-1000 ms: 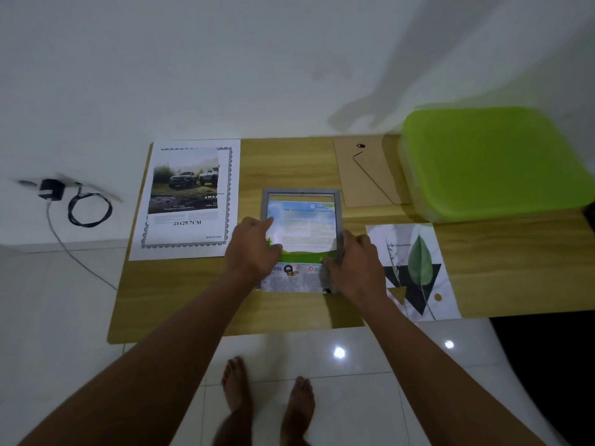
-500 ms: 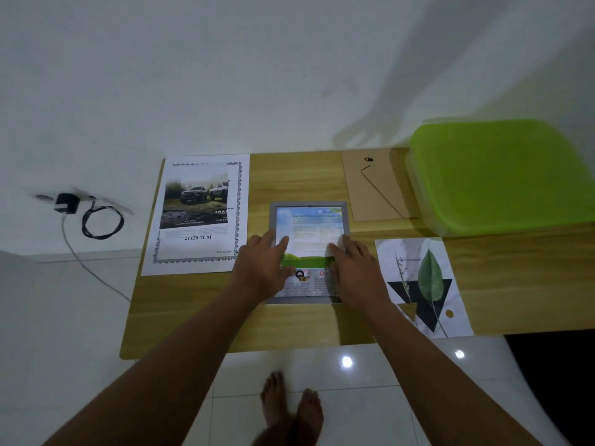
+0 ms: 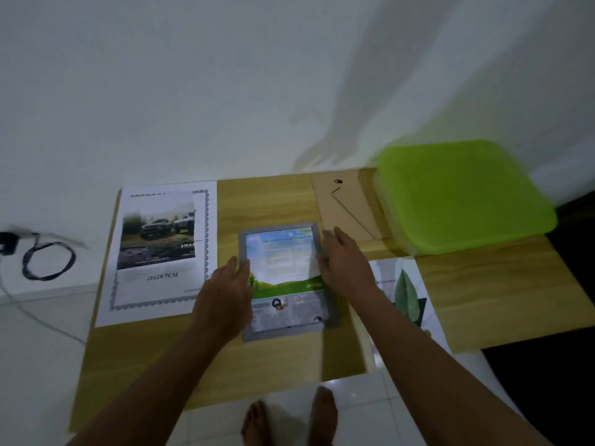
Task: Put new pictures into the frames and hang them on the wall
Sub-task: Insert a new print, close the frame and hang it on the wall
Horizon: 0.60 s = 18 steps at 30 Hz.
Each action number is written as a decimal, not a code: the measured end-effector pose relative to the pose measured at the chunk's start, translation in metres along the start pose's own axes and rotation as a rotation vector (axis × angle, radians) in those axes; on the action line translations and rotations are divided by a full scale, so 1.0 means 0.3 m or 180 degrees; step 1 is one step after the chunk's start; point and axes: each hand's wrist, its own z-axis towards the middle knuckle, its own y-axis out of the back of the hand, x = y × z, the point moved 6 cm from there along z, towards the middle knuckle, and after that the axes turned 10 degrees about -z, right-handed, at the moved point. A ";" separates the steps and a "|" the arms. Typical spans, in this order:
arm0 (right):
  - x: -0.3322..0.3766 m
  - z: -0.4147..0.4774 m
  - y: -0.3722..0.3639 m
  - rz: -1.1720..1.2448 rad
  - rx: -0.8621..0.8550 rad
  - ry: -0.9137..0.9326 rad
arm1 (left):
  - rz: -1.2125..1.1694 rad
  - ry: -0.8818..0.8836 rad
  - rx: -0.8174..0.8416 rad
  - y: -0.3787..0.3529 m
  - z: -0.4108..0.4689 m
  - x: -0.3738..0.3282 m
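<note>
Grey frame (image 3: pixel 286 278) mid-picture on the counter (image 3: pixel 264 201).
Left hand (image 3: pixel 225 294) and right hand (image 3: pixel 344 268) lie flat along its sides, seemingly touching.

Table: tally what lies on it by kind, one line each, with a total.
Paper prints: 3 (truck print, leaf print, flyer in the frame)
Picture frames: 1 (grey frame)
Backing boards: 1 (brown backing board)
Lidded boxes: 1 (green box)
Total: 6

Wooden table (image 3: pixel 273 204) holds frame (image 3: pixel 285 334), prints (image 3: pixel 161 252), backboard (image 3: pixel 347 210), green box (image 3: pixel 463 194).
</note>
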 end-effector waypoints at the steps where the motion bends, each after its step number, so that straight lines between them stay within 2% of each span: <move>1: -0.027 0.044 0.012 -0.0062 -0.0027 -0.0070 | 0.0024 0.0024 0.0065 -0.013 0.005 0.005; 7: -0.180 0.266 0.012 -0.0583 0.0301 -0.0722 | 0.0136 0.0169 0.0306 -0.051 0.025 0.020; 10: -0.217 0.326 0.036 -0.0713 0.0139 -0.0946 | 0.0014 0.0289 0.0317 -0.048 0.040 0.016; 13: -0.244 0.366 0.063 -0.0525 0.0107 -0.1163 | -0.0071 0.0538 0.0396 -0.037 0.054 0.015; 15: -0.255 0.384 0.076 -0.0349 0.0190 -0.1203 | -0.0127 0.0587 0.0456 -0.043 0.058 0.020; 18: -0.241 0.403 0.088 -0.0424 0.0242 -0.0907 | -0.0224 0.0596 0.0506 -0.055 0.062 0.028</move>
